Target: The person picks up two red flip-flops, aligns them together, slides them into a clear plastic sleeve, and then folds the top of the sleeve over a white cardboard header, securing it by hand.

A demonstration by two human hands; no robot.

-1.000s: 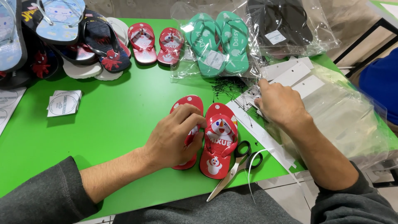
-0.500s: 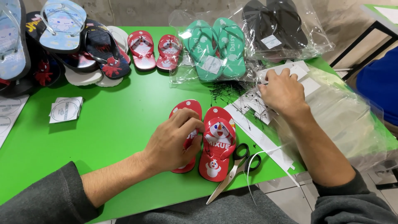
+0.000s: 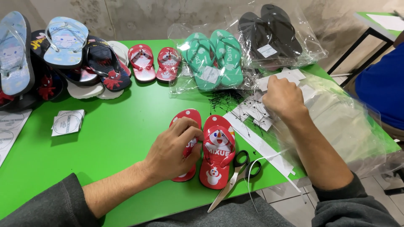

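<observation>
The left hand point(image 3: 174, 148) lies over the left one of a pair of small red flip-flops point(image 3: 206, 149), fingers curled down around its strap and pinning it flat to the green table point(image 3: 113, 126); the pair sits side by side near the front edge, with black-handled scissors point(image 3: 237, 172) just to the right of them. The right hand point(image 3: 283, 97) is closed, knuckles up, among the white paper tags point(image 3: 256, 113) beside a stack of clear plastic bags point(image 3: 345, 122) — whether a tag is pinched in the fingertips cannot be told, since they are hidden underneath. To do this well, I would judge, the pinning hand needs to keep the pair aligned (the cartoon-printed one lies free beside it), and the other should lift a single tag — they overlap, and loose black ties point(image 3: 225, 98) are scattered among them.
</observation>
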